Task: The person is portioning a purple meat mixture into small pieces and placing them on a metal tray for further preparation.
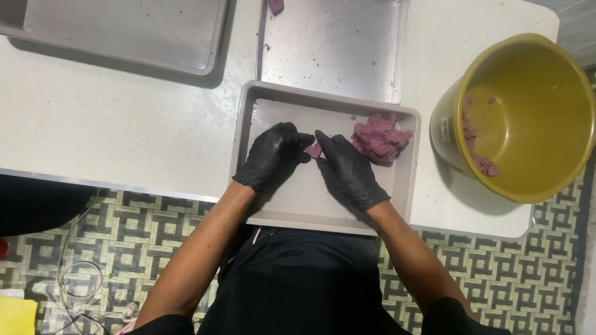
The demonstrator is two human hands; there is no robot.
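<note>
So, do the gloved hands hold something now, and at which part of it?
Yes. A small purple dough piece is pinched between the fingertips of the left hand and the right hand, one at each side, above the grey tray.

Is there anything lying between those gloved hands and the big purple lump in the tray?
Nothing visible. The right hand sits just beside the purple lump, with only bare tray floor between them.
</note>
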